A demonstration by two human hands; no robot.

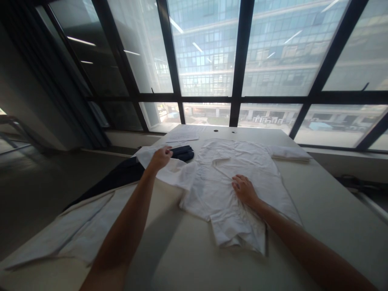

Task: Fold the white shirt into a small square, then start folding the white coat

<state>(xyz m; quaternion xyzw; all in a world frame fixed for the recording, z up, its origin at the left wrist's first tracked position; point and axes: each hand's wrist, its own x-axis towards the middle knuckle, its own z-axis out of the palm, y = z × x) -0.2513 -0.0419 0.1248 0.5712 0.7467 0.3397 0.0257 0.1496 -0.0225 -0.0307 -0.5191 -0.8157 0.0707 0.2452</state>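
Observation:
A white shirt [209, 194] lies spread and wrinkled on the white table [327, 210], one short sleeve pointing towards me. My left hand [161, 157] is closed on a thin white part at the shirt's left side and holds it raised off the table. I cannot tell whether that part is a sleeve or a collar. My right hand [245, 189] rests palm down on the middle of the shirt, fingers stretched out. Just past my left hand is a dark folded cloth [183, 152].
Another white garment [72, 226] lies along the table's left edge, beside dark fabric [121, 176]. A folded white cloth [290, 153] is at the right rear, and a paper sheet [183, 134] at the back. Windows [206, 48] rise behind the table.

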